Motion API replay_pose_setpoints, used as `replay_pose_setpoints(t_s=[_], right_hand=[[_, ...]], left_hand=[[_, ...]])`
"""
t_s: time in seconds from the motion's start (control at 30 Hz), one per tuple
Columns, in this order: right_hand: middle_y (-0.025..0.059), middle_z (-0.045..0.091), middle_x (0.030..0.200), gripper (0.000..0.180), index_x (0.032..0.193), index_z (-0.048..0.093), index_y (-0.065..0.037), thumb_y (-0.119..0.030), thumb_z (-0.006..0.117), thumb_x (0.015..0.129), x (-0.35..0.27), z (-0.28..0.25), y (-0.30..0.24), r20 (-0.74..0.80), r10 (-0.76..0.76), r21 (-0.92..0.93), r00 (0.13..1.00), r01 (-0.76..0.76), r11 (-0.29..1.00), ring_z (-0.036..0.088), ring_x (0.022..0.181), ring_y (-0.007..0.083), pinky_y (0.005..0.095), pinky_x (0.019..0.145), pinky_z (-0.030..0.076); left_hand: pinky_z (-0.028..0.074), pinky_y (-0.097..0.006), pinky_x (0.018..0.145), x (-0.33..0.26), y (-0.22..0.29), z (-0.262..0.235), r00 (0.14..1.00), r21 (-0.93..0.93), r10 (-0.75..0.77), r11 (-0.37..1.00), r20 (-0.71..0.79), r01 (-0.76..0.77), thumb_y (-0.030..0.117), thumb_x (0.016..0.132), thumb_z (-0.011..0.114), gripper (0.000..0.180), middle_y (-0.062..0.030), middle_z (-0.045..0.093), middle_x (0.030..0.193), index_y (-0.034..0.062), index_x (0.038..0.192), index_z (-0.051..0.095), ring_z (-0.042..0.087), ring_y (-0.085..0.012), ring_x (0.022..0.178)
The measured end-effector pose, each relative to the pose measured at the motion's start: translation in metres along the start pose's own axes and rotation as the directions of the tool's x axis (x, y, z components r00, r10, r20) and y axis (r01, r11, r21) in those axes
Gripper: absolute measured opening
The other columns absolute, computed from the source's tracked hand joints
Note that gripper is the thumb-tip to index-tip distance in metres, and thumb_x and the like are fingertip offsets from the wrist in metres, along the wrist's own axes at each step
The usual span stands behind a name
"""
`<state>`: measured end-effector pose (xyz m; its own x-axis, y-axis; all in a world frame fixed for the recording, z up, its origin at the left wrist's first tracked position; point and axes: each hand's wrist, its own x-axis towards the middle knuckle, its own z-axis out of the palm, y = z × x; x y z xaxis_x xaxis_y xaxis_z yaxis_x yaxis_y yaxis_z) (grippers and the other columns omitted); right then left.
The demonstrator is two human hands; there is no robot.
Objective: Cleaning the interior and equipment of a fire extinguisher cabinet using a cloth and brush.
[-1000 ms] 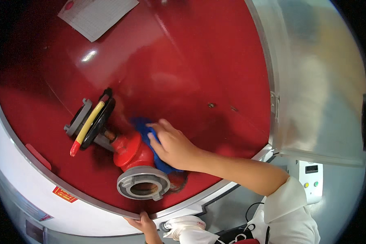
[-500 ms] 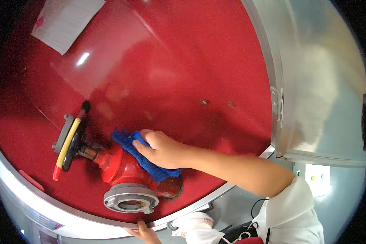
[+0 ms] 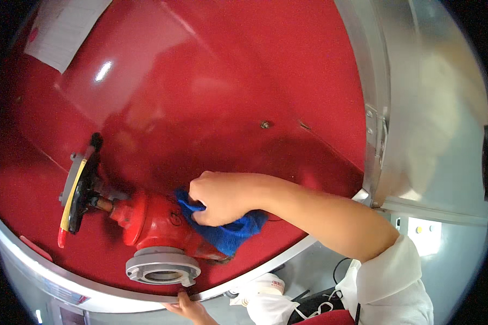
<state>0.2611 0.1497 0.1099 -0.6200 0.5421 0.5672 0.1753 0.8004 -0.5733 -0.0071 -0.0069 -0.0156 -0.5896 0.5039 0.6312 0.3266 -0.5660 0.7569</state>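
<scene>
A red hydrant valve [image 3: 156,221] stands out from the inside of a red cabinet [image 3: 211,108]. It has a grey metal hose coupling [image 3: 162,266] facing me and a black handwheel [image 3: 81,192] on its left. My right hand [image 3: 221,199] is closed around a bunched blue cloth [image 3: 230,234], which lies over the right part of the valve body and the pipe behind it. Below the coupling, my left hand [image 3: 188,310] grips the cabinet's silver front edge [image 3: 211,292], thumb on top; its other fingers are mostly hidden.
A paper sheet [image 3: 65,32] hangs on the cabinet wall at upper left. A yellow and red strip [image 3: 72,203] lies along the handwheel. A bolt [image 3: 265,124] sticks out of the back wall. The metal door [image 3: 434,108] stands at right; a white roll-like object [image 3: 268,284] is below.
My right hand has slid the cloth rightward along the valve, baring more of the red body. The view has shifted slightly. My left hand stays on the edge.
</scene>
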Motion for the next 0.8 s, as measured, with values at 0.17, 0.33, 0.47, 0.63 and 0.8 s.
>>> replay_pose_setpoints(t_s=[0.17,0.33,0.47,0.63,0.8], right_hand=[[0.0241,0.062,0.070,0.030,0.080,0.064,0.005,-0.024,0.060,0.073,0.006,-0.019,0.000,0.135,0.081,0.159,0.988,-0.103,0.982,0.063,0.066,0.0320,0.0408,0.061,0.048],[0.0168,0.066,0.090,0.039,0.111,0.056,0.001,-0.009,0.061,0.074,0.012,-0.007,0.010,-0.403,0.340,0.298,0.850,-0.229,0.927,0.065,0.078,0.0241,0.0359,0.073,0.051],[0.0100,0.063,0.094,0.044,0.116,0.053,0.001,0.009,0.051,0.073,0.013,-0.002,0.019,-0.244,0.391,0.696,0.888,-0.120,0.708,0.063,0.082,0.0184,0.0321,0.073,0.051],[0.0085,0.062,0.092,0.045,0.115,0.053,0.000,0.012,0.051,0.071,0.015,0.000,0.038,-0.259,0.450,0.769,0.854,-0.099,0.631,0.061,0.081,0.0160,0.0308,0.072,0.051],[0.0073,0.062,0.092,0.041,0.112,0.055,0.001,0.011,0.055,0.072,0.015,0.007,0.037,-0.278,0.500,0.851,0.820,-0.032,0.524,0.059,0.079,0.0149,0.0294,0.074,0.049]], left_hand=[[0.036,-0.044,0.100,0.001,0.009,-0.003,0.998,-0.055,-0.063,0.997,0.003,0.063,-0.003,0.069,0.045,0.072,-0.0166,0.036,0.135,0.0022,0.138,0.027,0.042,-0.0301,0.118],[0.035,-0.043,0.100,0.001,-0.001,-0.009,0.998,-0.040,-0.054,0.998,0.027,0.056,-0.003,0.067,0.046,0.074,-0.0158,0.036,0.135,0.0025,0.138,0.027,0.041,-0.0286,0.119],[0.035,-0.042,0.100,0.000,-0.008,-0.011,1.000,0.005,-0.030,1.000,-0.001,0.030,-0.004,0.066,0.044,0.074,-0.0154,0.036,0.134,0.0022,0.138,0.027,0.041,-0.0279,0.118],[0.029,-0.039,0.103,-0.001,-0.005,-0.005,0.997,-0.012,-0.060,0.998,-0.042,0.060,-0.003,0.062,0.048,0.071,-0.0173,0.039,0.129,-0.0038,0.131,0.033,0.042,-0.0260,0.114],[0.033,-0.038,0.100,0.002,-0.019,-0.017,0.999,0.034,-0.010,0.999,-0.036,0.012,-0.003,0.062,0.047,0.073,-0.0156,0.042,0.127,-0.0027,0.133,0.031,0.044,-0.0251,0.111]])
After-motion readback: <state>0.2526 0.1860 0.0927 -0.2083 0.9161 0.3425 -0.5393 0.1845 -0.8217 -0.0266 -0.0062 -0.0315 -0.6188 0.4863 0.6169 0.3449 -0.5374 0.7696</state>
